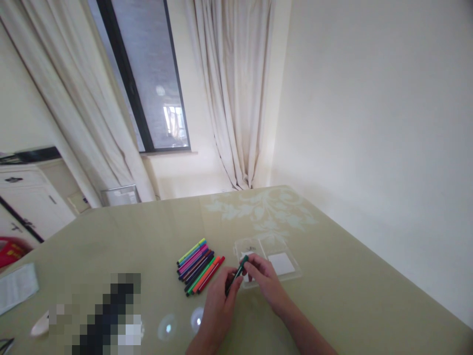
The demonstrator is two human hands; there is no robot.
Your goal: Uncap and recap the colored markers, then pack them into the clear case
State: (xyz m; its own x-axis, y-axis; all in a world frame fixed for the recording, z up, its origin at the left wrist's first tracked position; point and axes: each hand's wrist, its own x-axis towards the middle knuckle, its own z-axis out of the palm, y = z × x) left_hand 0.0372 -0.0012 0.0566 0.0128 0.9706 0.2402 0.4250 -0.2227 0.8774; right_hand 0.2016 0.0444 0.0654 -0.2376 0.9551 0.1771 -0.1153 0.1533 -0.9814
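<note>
Between my two hands is a dark green felt-tip pen (240, 267), tilted with its green end up and to the right. My left hand (221, 291) is closed around its lower part. The fingers of my right hand (263, 277) pinch the green upper end. Just left of my hands, several coloured felt-tip pens (199, 268) lie side by side in a slanted row, from yellow at the far side to red at the near side. Behind and partly under my right hand lies a clear plastic case (291, 254) with a white card (281, 264) in its right half.
The green table (148, 236) has a pale leaf pattern and meets a white wall (377, 123) on the right. A folded pale cloth (18, 287) and a whitish object (40, 324) lie at the left. Part of the near left is pixelated. Curtains (236, 88) hang behind.
</note>
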